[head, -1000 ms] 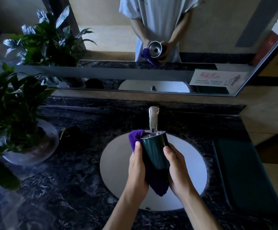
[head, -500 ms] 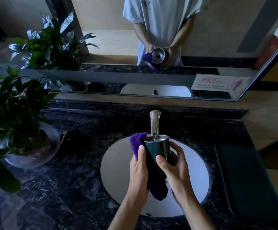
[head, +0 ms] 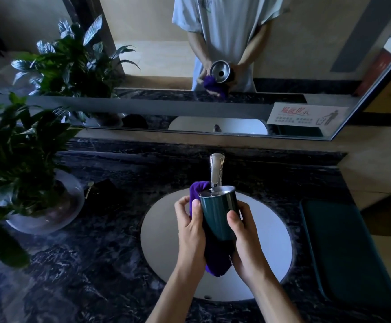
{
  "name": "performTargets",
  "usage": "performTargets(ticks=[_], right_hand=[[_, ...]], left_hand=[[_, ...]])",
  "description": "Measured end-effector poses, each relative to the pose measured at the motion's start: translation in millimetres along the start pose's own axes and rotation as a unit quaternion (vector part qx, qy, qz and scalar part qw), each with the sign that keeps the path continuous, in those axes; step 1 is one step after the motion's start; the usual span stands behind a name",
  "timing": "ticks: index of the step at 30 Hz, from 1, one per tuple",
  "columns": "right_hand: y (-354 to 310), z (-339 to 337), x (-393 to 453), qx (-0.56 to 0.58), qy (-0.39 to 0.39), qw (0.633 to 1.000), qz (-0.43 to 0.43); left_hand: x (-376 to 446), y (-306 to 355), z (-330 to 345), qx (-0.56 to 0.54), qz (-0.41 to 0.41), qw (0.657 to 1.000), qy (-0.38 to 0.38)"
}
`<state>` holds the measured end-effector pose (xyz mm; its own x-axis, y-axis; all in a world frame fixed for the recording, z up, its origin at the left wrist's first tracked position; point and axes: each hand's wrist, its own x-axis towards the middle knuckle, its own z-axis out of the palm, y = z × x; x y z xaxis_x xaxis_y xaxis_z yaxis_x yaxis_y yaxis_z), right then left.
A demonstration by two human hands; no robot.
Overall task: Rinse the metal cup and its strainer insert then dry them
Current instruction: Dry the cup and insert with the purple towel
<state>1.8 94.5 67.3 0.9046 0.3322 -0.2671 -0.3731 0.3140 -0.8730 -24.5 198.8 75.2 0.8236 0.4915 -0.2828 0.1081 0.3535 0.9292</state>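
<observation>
A dark green metal cup (head: 218, 215) with a steel rim is held above the white sink basin (head: 162, 231), its mouth tilted away from me. My right hand (head: 243, 243) grips its right side, thumb on the front. My left hand (head: 191, 231) presses a purple cloth (head: 215, 255) against the cup's left side and underside; the cloth sticks out above my fingers and hangs below the cup. The mirror shows the cup's steel inside with a funnel-like insert. A small metal piece (head: 89, 189) lies on the counter at the left; whether it is the strainer I cannot tell.
A chrome faucet (head: 216, 170) stands right behind the cup. A potted plant in a glass bowl (head: 50, 210) fills the left of the black marble counter (head: 85, 276). A dark green mat (head: 343, 252) lies at the right. A wide mirror (head: 213, 54) spans the wall behind.
My right hand has shifted its grip down the cup's side. The cup has turned slightly in the cloth, and my left fingers have regripped the cloth.
</observation>
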Motion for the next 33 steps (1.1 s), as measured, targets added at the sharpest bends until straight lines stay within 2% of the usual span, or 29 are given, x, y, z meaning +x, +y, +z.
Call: performTargets(ticks=[3,5,8,13,16,18,21,23,26,30,33], right_hand=[[-2.4,3.0,-0.6,-0.031,0.034,0.999,-0.026],[-2.7,3.2,-1.5,-0.066,0.038,0.996,-0.047],[-5.6,8.3,-5.4,-0.124,0.002,0.988,-0.094],[-14.5,10.2,-2.5,-0.087,-0.046,0.991,-0.089],[-22.8,5.5,-2.8,0.036,-0.074,0.996,-0.034],[-26.0,1.7,-1.4,0.113,-0.05,0.991,0.044],[-29.6,-0.8,4.1,0.07,-0.002,0.995,0.077],[-29.2,-0.2,6.9,0.034,0.005,0.997,0.07],[-21.3,-2.3,8.4,0.049,0.013,0.998,0.047],[-18.0,3.4,5.6,0.062,0.028,0.998,-0.012],[-19.9,2.1,3.1,0.035,0.05,0.996,-0.06]], left_hand=[[-1.8,2.1,-2.0,0.057,0.023,0.998,-0.019],[-2.7,5.0,-2.3,0.076,0.025,0.995,-0.056],[-3.0,8.8,-1.8,0.096,0.044,0.988,-0.109],[-1.8,12.1,-0.6,0.069,0.053,0.991,-0.1],[-3.5,12.4,-1.5,0.058,0.05,0.994,-0.075],[-3.5,12.6,-4.1,0.066,0.052,0.991,-0.103],[-7.0,14.5,-2.9,0.109,0.075,0.978,-0.163],[-7.8,11.2,-0.8,0.123,0.088,0.976,-0.155],[-7.0,8.1,1.8,0.149,0.119,0.975,-0.115],[-9.5,11.9,3.7,0.174,0.179,0.965,-0.079],[-6.4,15.1,-0.8,0.174,0.182,0.966,-0.052]])
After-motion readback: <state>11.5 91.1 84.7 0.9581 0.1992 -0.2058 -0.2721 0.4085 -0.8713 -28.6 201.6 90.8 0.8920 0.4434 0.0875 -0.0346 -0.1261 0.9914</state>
